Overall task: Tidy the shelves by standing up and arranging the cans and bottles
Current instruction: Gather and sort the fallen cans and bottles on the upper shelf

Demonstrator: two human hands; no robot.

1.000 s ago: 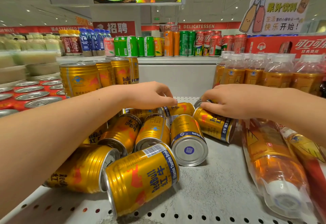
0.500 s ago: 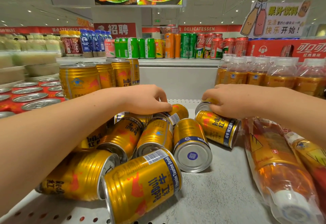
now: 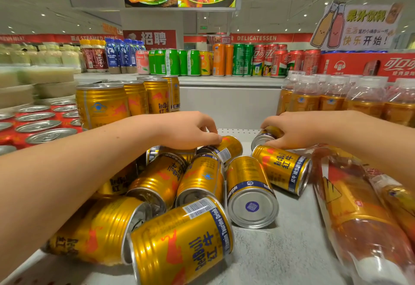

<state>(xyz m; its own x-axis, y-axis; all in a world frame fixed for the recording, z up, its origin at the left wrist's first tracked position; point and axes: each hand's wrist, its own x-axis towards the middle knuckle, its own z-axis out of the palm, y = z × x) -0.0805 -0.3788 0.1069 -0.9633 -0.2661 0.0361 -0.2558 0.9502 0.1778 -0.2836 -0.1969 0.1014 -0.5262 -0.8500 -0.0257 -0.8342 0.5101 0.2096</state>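
Note:
Several gold Red Bull cans (image 3: 249,190) lie toppled in a pile on the grey shelf (image 3: 280,253). My left hand (image 3: 186,131) reaches over the pile, its fingers curled round a lying can (image 3: 226,148) at the back. My right hand (image 3: 301,128) grips another lying gold can (image 3: 266,135) at the far right of the pile, just above a can with blue lettering (image 3: 283,169). Three or so gold cans (image 3: 102,105) stand upright at the back left. Fallen orange drink bottles (image 3: 363,222) lie on the right.
Upright orange bottles (image 3: 332,100) stand in a row at the back right. Red cans (image 3: 38,126) fill the left side. A higher shelf behind carries green, orange and red cans (image 3: 238,62) and bottles. A white back wall (image 3: 229,105) closes the shelf.
Both hands have closed on cans at the back of the pile and drawn slightly apart. The view has shifted closer; the pile stays much the same.

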